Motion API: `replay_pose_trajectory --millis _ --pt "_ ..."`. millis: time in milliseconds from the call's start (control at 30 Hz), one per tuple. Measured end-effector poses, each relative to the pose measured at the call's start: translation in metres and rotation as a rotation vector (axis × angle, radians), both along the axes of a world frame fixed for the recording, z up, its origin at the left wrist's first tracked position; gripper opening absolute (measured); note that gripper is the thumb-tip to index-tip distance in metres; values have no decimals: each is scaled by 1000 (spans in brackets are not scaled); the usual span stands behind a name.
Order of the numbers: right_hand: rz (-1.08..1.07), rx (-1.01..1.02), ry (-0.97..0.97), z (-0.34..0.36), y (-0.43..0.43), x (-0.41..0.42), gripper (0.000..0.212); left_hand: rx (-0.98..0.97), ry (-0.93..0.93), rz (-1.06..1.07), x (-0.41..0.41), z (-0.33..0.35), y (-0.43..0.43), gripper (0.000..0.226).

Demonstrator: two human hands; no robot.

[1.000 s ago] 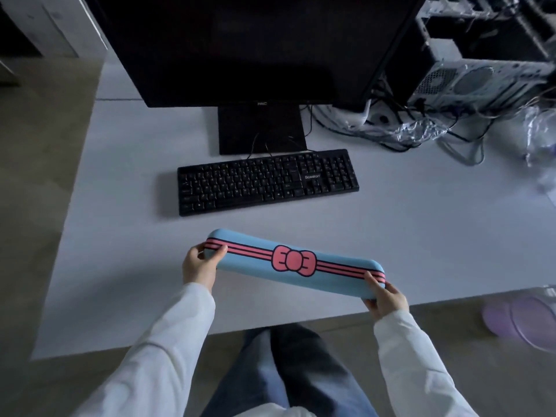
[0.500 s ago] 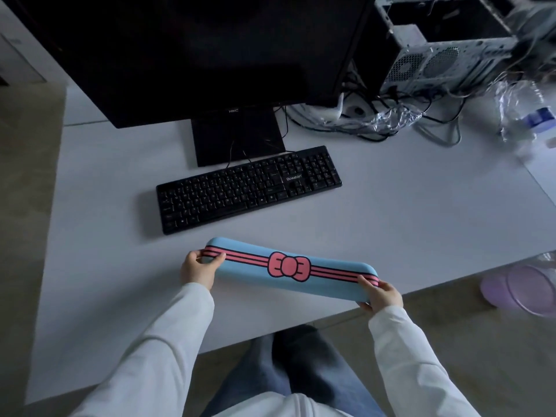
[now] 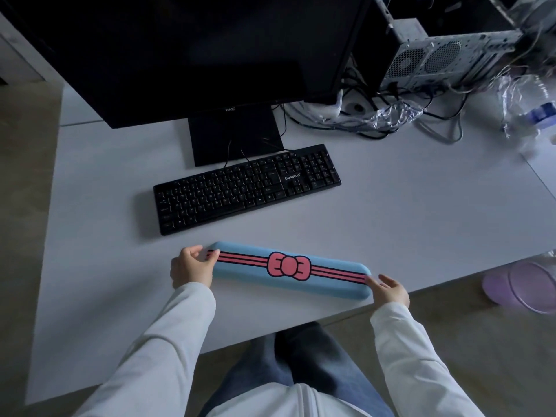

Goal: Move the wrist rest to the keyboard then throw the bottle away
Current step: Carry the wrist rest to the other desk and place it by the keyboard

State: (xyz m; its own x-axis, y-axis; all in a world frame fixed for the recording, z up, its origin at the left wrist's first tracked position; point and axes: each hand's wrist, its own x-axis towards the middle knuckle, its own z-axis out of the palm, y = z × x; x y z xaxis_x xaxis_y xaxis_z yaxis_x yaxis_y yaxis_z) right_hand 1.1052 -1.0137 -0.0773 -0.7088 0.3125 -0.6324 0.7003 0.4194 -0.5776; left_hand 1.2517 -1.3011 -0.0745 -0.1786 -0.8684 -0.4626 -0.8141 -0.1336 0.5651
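A long blue wrist rest [image 3: 240,273] with pink stripes and a pink bow lies in front of the black keyboard [image 3: 246,188], a hand's width nearer to me. My left hand [image 3: 192,267] grips its left end. My right hand [image 3: 389,290] holds its right end with fingers loosely spread. A crumpled clear plastic bottle [image 3: 529,112] with a blue label lies at the far right of the white table [image 3: 421,221].
A black monitor [image 3: 195,49] on its stand rises behind the keyboard. An open computer case [image 3: 445,52] and tangled cables [image 3: 376,115] fill the back right. A purple bin [image 3: 520,288] stands on the floor right of the table. My legs are under the near edge.
Both hands have carried the wrist rest a little forward, closer to the keyboard. The view has shifted so the bottle shows more at the right.
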Motion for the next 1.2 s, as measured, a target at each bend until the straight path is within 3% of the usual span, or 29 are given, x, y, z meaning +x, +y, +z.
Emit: replay_pose_trajectory --millis 167,567,933,1200 --pt "12 13 -8 3 6 -9 52 13 45 16 -1 1 -6 49" --pt "75 0 -81 -9 -5 -1 50 201 -102 -87 -6 -14 -2 69" --pt "-36 -233 -123 -4 -5 -10 43 176 120 32 8 -25 -4 52" --pt "138 -317 -57 10 -28 -42 44 181 226 166 37 -20 13 41"
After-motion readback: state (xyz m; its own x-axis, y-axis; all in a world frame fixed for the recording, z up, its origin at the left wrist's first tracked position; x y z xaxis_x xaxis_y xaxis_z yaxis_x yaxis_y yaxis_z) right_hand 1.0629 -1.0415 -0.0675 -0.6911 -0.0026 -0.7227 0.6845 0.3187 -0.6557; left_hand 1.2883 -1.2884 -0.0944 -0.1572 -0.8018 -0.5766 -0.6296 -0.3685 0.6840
